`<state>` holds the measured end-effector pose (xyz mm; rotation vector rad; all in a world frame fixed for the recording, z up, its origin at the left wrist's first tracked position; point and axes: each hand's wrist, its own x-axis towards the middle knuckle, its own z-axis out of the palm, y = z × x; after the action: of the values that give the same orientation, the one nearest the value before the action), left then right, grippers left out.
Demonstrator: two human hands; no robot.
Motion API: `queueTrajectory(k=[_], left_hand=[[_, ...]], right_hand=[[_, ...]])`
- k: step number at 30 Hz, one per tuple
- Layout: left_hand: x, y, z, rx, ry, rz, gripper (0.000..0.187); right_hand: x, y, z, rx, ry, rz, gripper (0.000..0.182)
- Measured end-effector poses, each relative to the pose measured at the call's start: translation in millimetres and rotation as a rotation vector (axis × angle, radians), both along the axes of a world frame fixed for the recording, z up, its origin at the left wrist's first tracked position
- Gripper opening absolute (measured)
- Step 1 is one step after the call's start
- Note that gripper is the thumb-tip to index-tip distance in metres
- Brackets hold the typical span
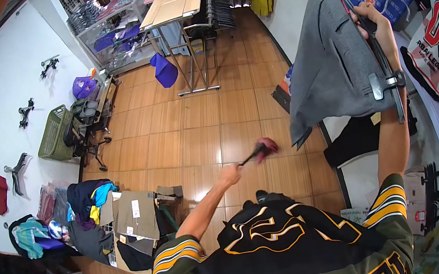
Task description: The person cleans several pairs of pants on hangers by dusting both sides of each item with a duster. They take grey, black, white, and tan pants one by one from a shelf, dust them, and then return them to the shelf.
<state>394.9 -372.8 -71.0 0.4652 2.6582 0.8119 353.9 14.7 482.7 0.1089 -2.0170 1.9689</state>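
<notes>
My right hand (377, 21) is raised at the near right of the grey woven-cloth garment (326, 59), which I take as the reference for all places here. Its fingers are curled around the long black bar hanger (379, 55). I cannot tell whether the fingertips also press on the cloth.

The garment is fixed along one edge by two silver metal clips (378, 86), one towards each end of the hanger. I record the hanger's long axis as running lengthwise with the right forearm, along the garment's right edge. The free cloth falls to the left of that bar and tapers to a loose lower corner. The right hand is plainly the nearer of the two.

My left hand (231, 175) is lower and to the left of the garment, well apart from it. Its fingers are wrapped around the thin dark handle of a dark-red-headed tool (266, 148). The head points towards the garment's lower corner, near it, with a visible gap between. The head is blurred, so I cannot determine its material.

Below the garment, I note a black folded cloth item (349, 140); beyond it and to its left, a brown-topped table (173, 5) on metal legs.
</notes>
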Motion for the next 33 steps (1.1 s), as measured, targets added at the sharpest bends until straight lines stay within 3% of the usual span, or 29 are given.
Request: queueTrajectory(k=[2, 5, 7, 9, 10, 11, 13, 14, 17, 18, 20, 21, 23, 25, 28, 31, 32, 33], left_hand=[[1.8, -12.9, 26.6, 0.044, 0.079, 0.210, 0.033], [-10.0, 6.2, 153.3, 0.344, 0.232, 0.495, 0.030], [-6.8, 36.5, 227.9, 0.663, 0.325, 0.550, 0.028], [-9.0, 60.9, 223.9, 0.767, 0.401, 0.482, 0.027], [-11.6, 74.6, 220.0, 0.822, 0.441, 0.443, 0.027], [-14.0, 84.4, 196.6, 0.741, 0.522, 0.375, 0.028], [-18.8, 75.8, 136.1, 0.262, 0.229, 0.234, 0.029], [-15.4, 60.5, 98.6, 0.169, 0.108, 0.260, 0.029], [-10.1, -1.7, 21.1, -0.075, -0.044, 0.406, 0.029], [-7.1, -18.2, 20.7, -0.054, 0.023, 0.476, 0.030], [-13.7, -28.8, 45.4, 0.070, 0.189, 0.652, 0.033], [-13.7, -23.5, 86.2, 0.178, 0.287, 0.759, 0.034], [-14.5, -1.1, 180.2, 0.318, 0.216, 0.873, 0.033], [-13.7, 20.9, 202.5, 0.542, 0.354, 0.852, 0.031], [1.2, 49.2, 184.6, 0.573, 0.669, 0.603, 0.030], [22.9, 16.2, 101.5, -0.050, 0.136, 0.568, 0.035], [34.0, -11.4, 42.9, -0.162, -0.073, 0.557, 0.035], [52.4, -42.3, 1.4, -0.267, -0.283, 0.542, 0.036]], right_hand=[[-3.7, 2.1, 2.0, 0.005, 0.069, 0.033, 0.023], [-22.0, -5.2, -1.3, -0.102, 0.019, 0.083, 0.024], [-32.2, -19.8, -0.7, -0.121, -0.018, 0.089, 0.025], [-35.3, -39.1, 5.0, -0.204, -0.054, 0.098, 0.026], [-35.7, -40.3, 8.9, -0.221, -0.097, 0.216, 0.027], [-35.4, -42.1, 14.3, -0.311, -0.128, 0.296, 0.026], [-33.8, -48.8, 22.7, -0.496, -0.202, 0.460, 0.026], [-31.5, -53.9, 21.9, -0.470, -0.169, 0.659, 0.025], [-55.3, -49.4, 18.3, -0.343, 0.015, 0.330, 0.024], [-61.1, -42.0, 12.2, -0.577, -0.080, 0.538, 0.021], [-74.9, -47.7, 5.3, -0.538, -0.124, 0.543, 0.019], [-83.1, -52.4, 1.7, -0.517, -0.144, 0.549, 0.018], [-105.3, -66.3, -11.5, -0.348, -0.049, 0.562, 0.016], [-121.4, -90.1, -25.2, -0.437, -0.082, 0.650, 0.014], [-124.3, -136.6, -25.1, -0.548, -0.166, 0.712, 0.013], [-138.3, -167.6, -27.2, -0.248, -0.230, 0.891, 0.013], [-122.0, -196.8, -29.7, -0.279, -0.138, 0.711, 0.013], [-132.5, -208.5, -38.8, -0.225, -0.080, 0.743, 0.014]])
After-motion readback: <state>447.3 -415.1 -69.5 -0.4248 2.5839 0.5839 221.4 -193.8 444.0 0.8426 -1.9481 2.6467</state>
